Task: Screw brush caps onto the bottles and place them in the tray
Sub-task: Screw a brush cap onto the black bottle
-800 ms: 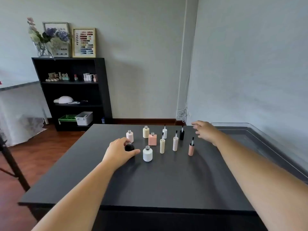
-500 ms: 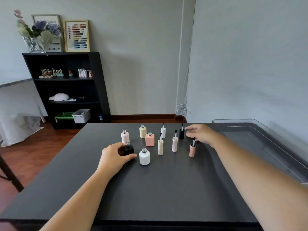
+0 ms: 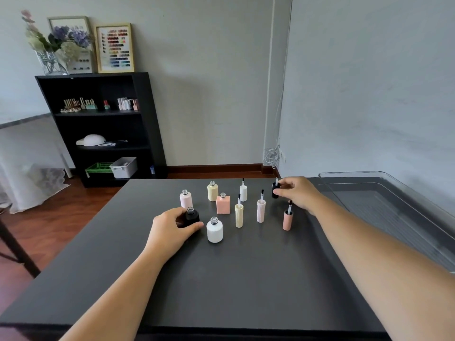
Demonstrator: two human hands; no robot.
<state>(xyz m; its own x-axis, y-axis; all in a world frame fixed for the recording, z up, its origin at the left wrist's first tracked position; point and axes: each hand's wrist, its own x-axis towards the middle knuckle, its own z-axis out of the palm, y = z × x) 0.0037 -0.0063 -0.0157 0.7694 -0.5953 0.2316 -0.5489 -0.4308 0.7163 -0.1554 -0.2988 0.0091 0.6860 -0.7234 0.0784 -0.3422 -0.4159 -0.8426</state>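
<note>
- My left hand point(image 3: 170, 230) grasps the black bottle point(image 3: 192, 216). The bottle stands upright on the table point(image 3: 221, 279) with its open neck up, just beside the white bottle point(image 3: 215, 231).
- My right hand point(image 3: 300, 193) pinches the black brush cap point(image 3: 274, 191) between thumb and fingertips, at the far end of the group of caps. The brush points up.
- I judge the step in hand to be bringing this cap to the black bottle.
- I lift the cap straight up first, because the pink cap point(image 3: 287, 220) stands near my right wrist and could tip.
- I turn the cap over so the brush points down, then feed the bristles into the neck.
- I seat the threads squarely before turning, since a tilted start risks cross-threading.
- I hold the bottle low on its body, leaving the neck free.
- The tray point(image 3: 357, 174) lies at the right side of the table, well apart from the bottles.
</note>
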